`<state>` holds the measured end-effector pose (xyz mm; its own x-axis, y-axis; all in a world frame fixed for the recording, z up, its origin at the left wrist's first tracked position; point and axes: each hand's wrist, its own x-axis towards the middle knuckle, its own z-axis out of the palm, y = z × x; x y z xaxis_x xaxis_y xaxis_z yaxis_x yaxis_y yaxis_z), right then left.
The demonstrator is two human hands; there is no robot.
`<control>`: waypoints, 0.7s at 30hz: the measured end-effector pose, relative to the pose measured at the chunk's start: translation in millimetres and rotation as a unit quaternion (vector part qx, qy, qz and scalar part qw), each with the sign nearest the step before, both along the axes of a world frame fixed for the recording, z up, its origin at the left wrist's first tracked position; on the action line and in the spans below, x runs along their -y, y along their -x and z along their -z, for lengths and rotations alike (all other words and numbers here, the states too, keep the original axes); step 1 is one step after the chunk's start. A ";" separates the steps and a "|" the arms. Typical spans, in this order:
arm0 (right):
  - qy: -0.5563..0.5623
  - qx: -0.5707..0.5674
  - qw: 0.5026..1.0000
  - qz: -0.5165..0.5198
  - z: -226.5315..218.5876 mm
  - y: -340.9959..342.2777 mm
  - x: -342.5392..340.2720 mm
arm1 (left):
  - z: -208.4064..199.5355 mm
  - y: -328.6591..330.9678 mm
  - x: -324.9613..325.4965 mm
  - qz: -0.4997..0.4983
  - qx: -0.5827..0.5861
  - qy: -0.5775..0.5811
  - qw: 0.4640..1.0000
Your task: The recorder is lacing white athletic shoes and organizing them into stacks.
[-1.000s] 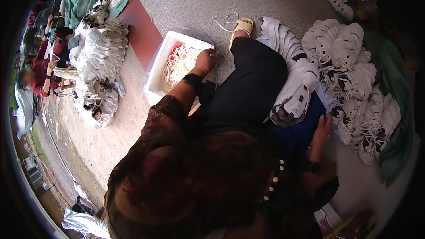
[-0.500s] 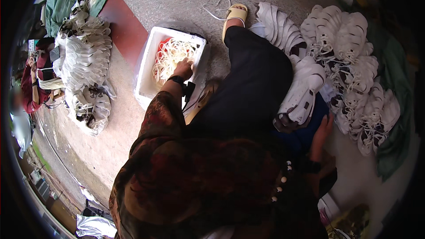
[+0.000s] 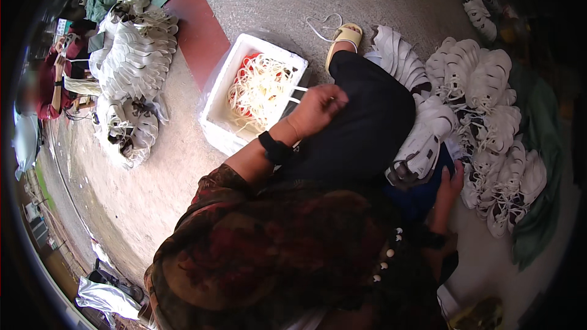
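Observation:
My left hand (image 3: pixel 321 109), fingers curled closed, is over my dark-clothed knee and grips a white shoelace (image 3: pixel 298 89) that stretches back toward the box. The white foam box (image 3: pixel 211 116) is just left of it, with a heap of cream-white shoelaces (image 3: pixel 260 88) and something red under them. My right hand (image 3: pixel 448 188) lies beside the blue cloth (image 3: pixel 422 198) on my lap, its thumb and a finger apart; the rest of its fingers are hard to make out. Next to it, a stack of white shoe uppers (image 3: pixel 422 140) rests along my leg.
Piles of white shoe uppers (image 3: pixel 474 79) lie at the right on green cloth (image 3: pixel 538 140). More uppers (image 3: pixel 131 55) are stacked at the left, with a person in a dark red top (image 3: pixel 49 88) beyond. A loose white cord (image 3: pixel 324 21) lies by my yellow sandal (image 3: pixel 350 36).
My left hand has come out of the foam box and moved right to my knee, drawing a shoelace with it. My right hand's thumb and finger have spread apart. The view has shifted slightly.

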<state>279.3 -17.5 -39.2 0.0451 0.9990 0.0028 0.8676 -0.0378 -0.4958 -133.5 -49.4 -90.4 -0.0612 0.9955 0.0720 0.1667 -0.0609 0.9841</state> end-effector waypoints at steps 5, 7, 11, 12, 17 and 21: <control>0.048 -0.332 0.902 -0.273 -92.1 135.4 11.4 | -114.4 -74.5 2.5 0.278 0.130 -0.176 0.935; 0.103 -0.423 0.852 -0.292 -105.8 141.0 23.0 | -134.2 -102.2 9.6 0.297 0.094 -0.215 0.926; 0.234 -0.558 0.750 -0.267 -120.2 113.9 37.8 | -152.4 -107.8 22.8 0.318 0.164 -0.171 0.918; 0.301 -0.564 0.723 -0.260 -125.1 107.9 43.1 | -156.0 -105.2 25.5 0.321 0.162 -0.173 0.917; 0.242 -0.232 0.923 -0.189 -167.7 67.1 73.2 | -157.9 -72.8 20.4 0.311 -0.012 -0.188 0.931; 0.105 -0.357 0.918 -0.137 -165.3 34.8 71.7 | -137.4 -29.9 8.7 0.151 -0.008 -0.079 0.985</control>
<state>244.5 -89.2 126.1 -0.2919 0.9484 -0.1238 0.3161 -0.0265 -0.9483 -103.7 -58.0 47.0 0.2389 0.9442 0.2267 0.1329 -0.2631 0.9556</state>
